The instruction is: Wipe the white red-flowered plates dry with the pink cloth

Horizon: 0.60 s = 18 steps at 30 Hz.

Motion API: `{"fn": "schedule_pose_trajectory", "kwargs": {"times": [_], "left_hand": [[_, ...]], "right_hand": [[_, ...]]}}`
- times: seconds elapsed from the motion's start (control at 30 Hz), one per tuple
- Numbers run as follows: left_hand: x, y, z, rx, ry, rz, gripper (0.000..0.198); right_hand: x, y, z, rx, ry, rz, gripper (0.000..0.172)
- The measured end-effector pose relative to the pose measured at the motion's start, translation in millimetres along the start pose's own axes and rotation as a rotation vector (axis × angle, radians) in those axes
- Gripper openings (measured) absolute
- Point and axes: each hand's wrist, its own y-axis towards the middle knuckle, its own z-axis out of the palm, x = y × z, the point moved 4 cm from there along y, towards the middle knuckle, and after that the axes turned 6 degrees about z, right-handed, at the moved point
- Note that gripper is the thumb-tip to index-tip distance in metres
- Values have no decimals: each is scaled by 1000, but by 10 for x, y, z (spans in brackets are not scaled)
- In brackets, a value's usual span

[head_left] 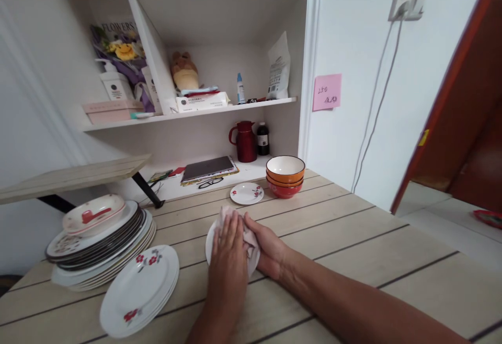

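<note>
My left hand (228,250) lies flat, fingers together, on a pale pink cloth (251,243) that covers a small white plate (209,244) on the wooden table (353,239). My right hand (266,247) grips the right edge of that plate and the cloth, fingers curled around them. Most of the plate is hidden under the hands. A small white saucer with red flowers (247,193) lies just beyond the hands.
A tall stack of plates (98,239) topped by a red-patterned dish stands at the left, with a lower stack of flowered white plates (139,289) in front. Stacked orange bowls (285,175) sit at the back. Shelves hold a red jug (245,141), a dark bottle and glasses.
</note>
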Motion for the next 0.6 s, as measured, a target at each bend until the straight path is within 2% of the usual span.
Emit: {"fn": "schedule_pose_trajectory", "kwargs": {"times": [0.07,0.17,0.27,0.33,0.43,0.5,0.6], "left_hand": [[92,19,-21,-10,96,-72,56],[150,-73,29,-34,172,-127,49],[58,-207,129,-19,167,-63,47],[-41,-251,147,-60,117,-6,46],[-150,-199,140,-14,-30,90,55],[-150,-119,86,6,-49,112,60],[-34,-22,2,38,28,9,59]], "right_hand": [[6,4,16,9,33,-37,39],[13,7,25,12,60,-47,45],[31,8,-8,-6,44,-40,49],[33,10,-58,-51,14,1,51],[18,8,-107,-93,-45,82,56],[10,4,-97,-85,-59,93,54],[12,-1,-28,-18,-23,26,48]]}}
